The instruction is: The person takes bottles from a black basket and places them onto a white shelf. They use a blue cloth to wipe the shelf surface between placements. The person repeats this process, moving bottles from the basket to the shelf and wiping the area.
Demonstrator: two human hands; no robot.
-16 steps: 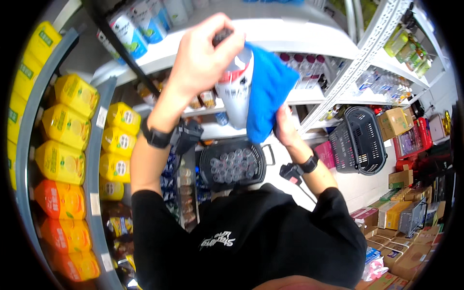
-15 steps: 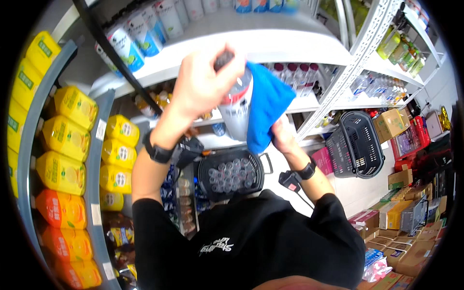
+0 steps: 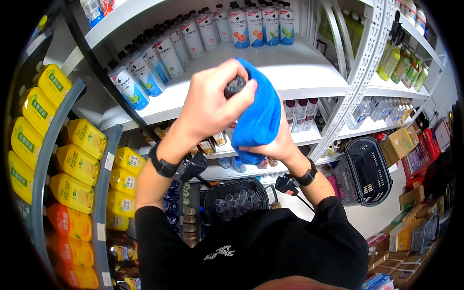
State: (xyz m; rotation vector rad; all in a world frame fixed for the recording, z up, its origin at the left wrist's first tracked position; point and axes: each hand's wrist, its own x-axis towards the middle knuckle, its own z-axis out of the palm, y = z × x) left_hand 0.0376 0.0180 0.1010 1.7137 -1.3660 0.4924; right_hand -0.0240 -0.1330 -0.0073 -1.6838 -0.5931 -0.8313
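Observation:
My left hand (image 3: 205, 99) is closed round the top of a bottle (image 3: 235, 86), its dark cap showing between thumb and fingers. A blue cloth (image 3: 261, 113) covers most of the bottle's body, so its label is hidden. From the right, my right hand (image 3: 280, 144) grips the cloth against the bottle, with its fingers mostly behind the fabric. Both hands are raised in front of a white shelf (image 3: 299, 79), on which several white bottles (image 3: 191, 37) with dark caps stand in rows.
Below my hands, a dark basket (image 3: 265, 197) holds several bottles. Another black basket (image 3: 369, 169) stands on the floor at right. Yellow jugs (image 3: 79, 164) line the left shelves. A white perforated post (image 3: 360, 63) rises right of the shelf. Cardboard boxes (image 3: 411, 198) are stacked at far right.
The cloth has gone from beside the bottle to wrapped around it, hiding its label. My right hand has moved up and closer to the bottle. The view has tilted up, showing more shelf.

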